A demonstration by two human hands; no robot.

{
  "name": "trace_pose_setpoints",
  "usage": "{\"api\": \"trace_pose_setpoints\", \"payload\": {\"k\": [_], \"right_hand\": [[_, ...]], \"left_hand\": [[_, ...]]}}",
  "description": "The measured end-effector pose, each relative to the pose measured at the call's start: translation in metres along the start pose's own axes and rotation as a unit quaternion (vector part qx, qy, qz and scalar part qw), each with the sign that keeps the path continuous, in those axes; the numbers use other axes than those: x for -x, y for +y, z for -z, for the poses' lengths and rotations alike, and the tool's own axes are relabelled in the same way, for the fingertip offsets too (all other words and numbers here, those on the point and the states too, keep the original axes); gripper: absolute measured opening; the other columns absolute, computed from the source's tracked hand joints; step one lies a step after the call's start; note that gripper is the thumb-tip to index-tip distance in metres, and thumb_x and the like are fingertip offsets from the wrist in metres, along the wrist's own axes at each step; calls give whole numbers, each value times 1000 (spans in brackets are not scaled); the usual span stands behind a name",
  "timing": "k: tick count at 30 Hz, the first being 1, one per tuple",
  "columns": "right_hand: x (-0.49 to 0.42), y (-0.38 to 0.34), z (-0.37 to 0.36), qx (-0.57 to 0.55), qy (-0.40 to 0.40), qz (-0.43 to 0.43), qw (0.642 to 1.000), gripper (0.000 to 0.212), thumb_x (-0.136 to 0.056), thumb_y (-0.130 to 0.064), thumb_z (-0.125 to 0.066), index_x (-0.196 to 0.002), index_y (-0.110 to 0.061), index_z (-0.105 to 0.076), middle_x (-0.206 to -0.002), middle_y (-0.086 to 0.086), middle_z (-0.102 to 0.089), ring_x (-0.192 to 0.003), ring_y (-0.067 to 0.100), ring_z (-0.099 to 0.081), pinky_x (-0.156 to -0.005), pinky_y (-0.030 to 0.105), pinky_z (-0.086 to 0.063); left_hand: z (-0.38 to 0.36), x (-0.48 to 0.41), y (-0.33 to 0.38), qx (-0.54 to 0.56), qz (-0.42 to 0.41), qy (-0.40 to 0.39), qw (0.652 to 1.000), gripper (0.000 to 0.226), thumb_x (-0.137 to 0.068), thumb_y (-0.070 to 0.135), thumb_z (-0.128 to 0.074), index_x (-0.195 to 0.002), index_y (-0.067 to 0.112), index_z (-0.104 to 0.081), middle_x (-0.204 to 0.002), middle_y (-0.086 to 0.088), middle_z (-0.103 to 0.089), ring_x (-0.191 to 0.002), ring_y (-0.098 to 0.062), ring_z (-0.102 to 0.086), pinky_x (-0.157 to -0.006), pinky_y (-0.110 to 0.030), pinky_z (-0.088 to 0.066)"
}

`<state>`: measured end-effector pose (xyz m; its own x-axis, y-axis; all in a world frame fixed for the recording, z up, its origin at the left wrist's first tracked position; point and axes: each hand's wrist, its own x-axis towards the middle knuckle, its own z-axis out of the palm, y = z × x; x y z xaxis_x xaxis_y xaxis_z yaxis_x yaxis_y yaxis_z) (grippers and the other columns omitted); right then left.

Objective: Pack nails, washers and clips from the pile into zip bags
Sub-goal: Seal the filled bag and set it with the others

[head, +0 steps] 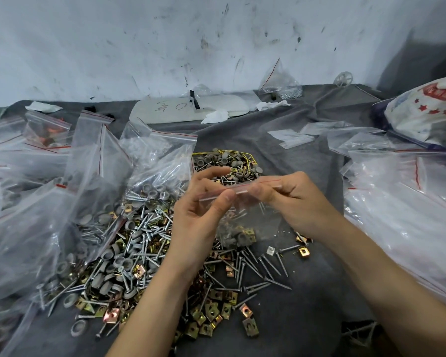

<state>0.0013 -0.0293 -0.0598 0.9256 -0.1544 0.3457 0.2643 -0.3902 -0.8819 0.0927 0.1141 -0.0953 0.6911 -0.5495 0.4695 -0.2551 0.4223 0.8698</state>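
step in hand, as judged: closing a filled zip bag (242,228). the bag was held up off the grey cloth (312,279), just above the near edge of the pile (139,243), between both hands. grey washers, brass-coloured clips and some nails showed through the film, lying in its lower part. whether the count was complete could not be told.

left hand (201,215): thumb laid on the near face of the red-lined seal strip (242,188) toward its left end, forefinger arched behind it. this was a pinch on the strip. right hand (296,199): fingers curled over the right half of the strip with the thumb under, likewise pinching it. neither hand was spread. both forearms came in from below and converged on the bag. the strip rose slightly to the right.

the strip was blurred, so whether the seal was engaged along its length could not be told.

next move, as judged: slide the pinch along the strip until both tracks lock end to end, with contents low so no nail point fouls the seal or pierces the film. then lay the bag with the filled bags (36,217) at left.

noted: empty bags (402,202) lay at right. loose nails (252,264), washers (119,261) and clips (211,307) lay on the cloth below the hands.
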Motion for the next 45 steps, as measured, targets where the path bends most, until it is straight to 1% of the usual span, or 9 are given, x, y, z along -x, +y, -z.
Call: {"api": "trace_pose_setpoints", "payload": {"k": [7,11,14,20,25,32,35,38,45], "right_hand": [[0,9,2,-11,40,-14,999,27,-89,-38,-49,-94,-28,-73,-96,1,-75,-95,25,-69,-85,31,-53],[1,12,7,-23,44,-11,999,31,-90,-46,-45,-89,-38,-75,-94,-15,-74,-95,4,-67,-84,12,-47],[5,20,11,19,2,-47,999,20,-86,-55,-55,-95,-49,-71,-98,-21,-71,-98,15,-67,-82,26,-53],[15,43,5,22,44,-66,997,21,-89,-7,-61,-95,-23,-74,-91,-9,-75,-90,7,-69,-82,15,-50],[17,45,-10,-16,128,-42,991,23,-87,-10,-63,-84,-31,-72,-84,-11,-74,-80,1,-66,-74,13,-49],[22,50,-9,-110,218,-68,967,19,-90,-17,-55,-88,-10,-73,-69,5,-71,-61,11,-66,-58,15,-51],[23,50,-8,-122,232,-80,962,22,-92,-16,-52,-87,-8,-72,-68,10,-69,-60,15,-65,-59,20,-53],[25,49,-10,-108,222,-85,965,22,-92,-16,-52,-85,-10,-72,-67,7,-69,-60,12,-64,-59,17,-52],[27,50,-13,-71,219,-84,969,23,-93,-16,-53,-80,-14,-72,-63,4,-68,-54,8,-62,-55,12,-48]], "left_hand": [[4,-1,-1,-12,5,-19,1000,20,-87,36,-67,-89,20,-79,-126,12,-65,-125,-16,-56,-99,-46,-50],[3,-3,-4,-32,4,-46,998,29,-94,28,-50,-96,14,-76,-136,20,-57,-131,-9,-51,-104,-32,-47],[8,-5,-3,28,35,-26,999,29,-92,43,-51,-99,33,-77,-136,24,-56,-125,-7,-56,-95,-29,-53],[12,-5,-8,28,70,-7,997,55,-77,68,-61,-113,28,-73,-116,-3,-71,-103,-17,-68,-86,-30,-56],[0,1,-11,-80,58,-85,991,32,-93,35,-50,-110,20,-71,-109,7,-74,-104,-11,-69,-86,-19,-53],[25,-31,16,5,163,104,981,31,-94,34,-49,-87,17,-73,-89,-8,-76,-68,-17,-72,-52,-23,-54],[61,-73,32,-186,149,159,958,31,-99,34,-51,-83,17,-71,-88,2,-71,-66,-11,-63,-52,-11,-50],[88,-101,27,-359,229,92,900,35,-99,40,-51,-81,18,-71,-84,9,-62,-63,-13,-49,-45,-15,-46],[99,-115,3,-395,311,-61,862,19,-88,32,-69,-96,16,-72,-90,-1,-67,-74,-13,-58,-71,-25,-49]]}}
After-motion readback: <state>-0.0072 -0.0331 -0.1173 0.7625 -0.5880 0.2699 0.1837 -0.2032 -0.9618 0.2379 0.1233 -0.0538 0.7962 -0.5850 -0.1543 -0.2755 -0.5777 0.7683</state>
